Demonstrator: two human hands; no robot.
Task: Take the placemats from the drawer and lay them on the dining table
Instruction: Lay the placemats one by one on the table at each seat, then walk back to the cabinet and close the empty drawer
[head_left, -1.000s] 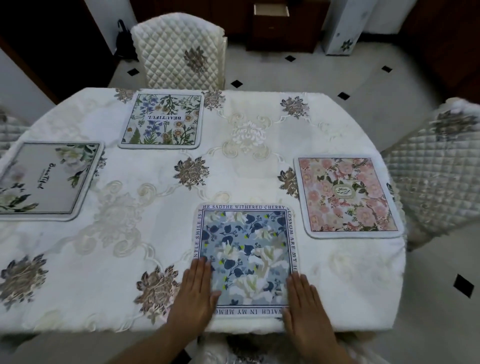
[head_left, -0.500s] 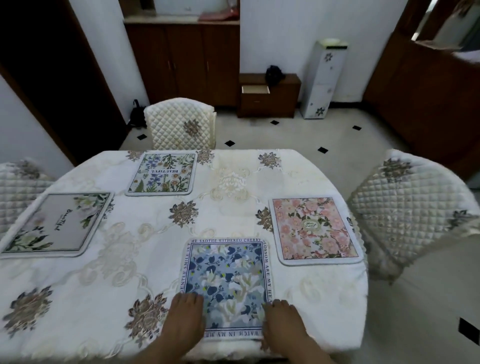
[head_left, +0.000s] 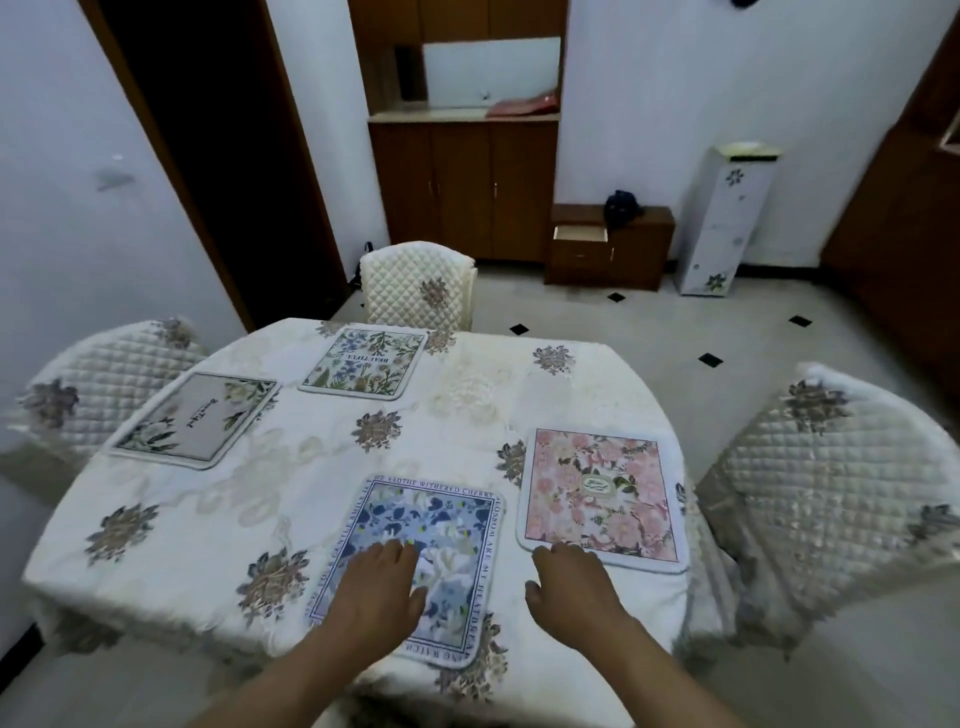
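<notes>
I count four placemats on my dining table (head_left: 208, 530): a blue one (head_left: 447, 525), a pink one (head_left: 597, 493), a grey one (head_left: 197, 418) and a green-and-white botanical one (head_left: 363, 361). Three quilted chairs stand around the table: one at the far side (head_left: 415, 283), one on my left (head_left: 109, 384), one on my right (head_left: 831, 467). One drawer (head_left: 580, 233) hangs open in the low cabinet (head_left: 639, 249) behind. My two hands are in view, left (head_left: 379, 582) and right (head_left: 574, 584). One dark bundle (head_left: 623, 205), perhaps a bag, sits on that cabinet.
</notes>
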